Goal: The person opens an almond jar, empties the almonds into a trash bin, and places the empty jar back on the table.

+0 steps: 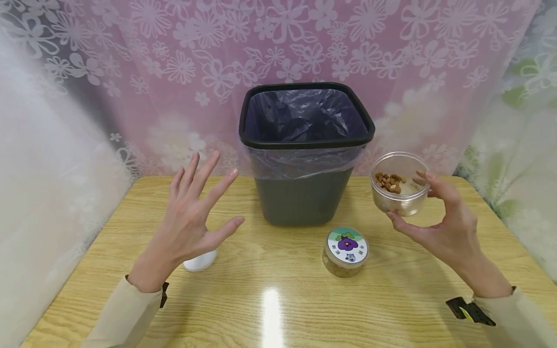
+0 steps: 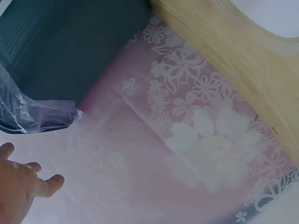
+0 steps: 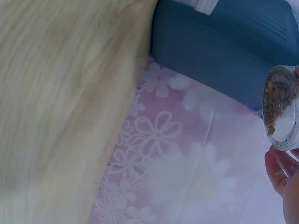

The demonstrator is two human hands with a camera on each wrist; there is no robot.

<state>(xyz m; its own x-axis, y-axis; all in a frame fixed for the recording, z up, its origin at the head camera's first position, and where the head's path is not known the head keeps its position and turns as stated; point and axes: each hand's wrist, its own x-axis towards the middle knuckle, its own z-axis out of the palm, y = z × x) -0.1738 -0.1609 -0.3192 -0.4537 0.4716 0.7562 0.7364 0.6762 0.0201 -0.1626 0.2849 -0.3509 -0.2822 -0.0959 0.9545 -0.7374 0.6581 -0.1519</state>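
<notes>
Gripping a clear tub point(image 1: 402, 200) of brown pieces point(image 1: 388, 183) between thumb and fingers in the head view, the right hand point(image 1: 452, 224) is right of the lined bin point(image 1: 300, 200); the left hand point(image 1: 191, 212), left of it, spreads its fingers apart; the left wrist view shows fingertips and the bin's bag point(image 2: 44, 112); the right wrist view shows pieces through the tub's base.

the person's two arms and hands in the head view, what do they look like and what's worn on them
Both the left hand and the right hand are bare, with no gloves or rings visible. A plain beige long sleeve covers each forearm. A black strap shows at the right cuff, with a small yellow-green marking; black strap edges show at the left cuff.
</notes>
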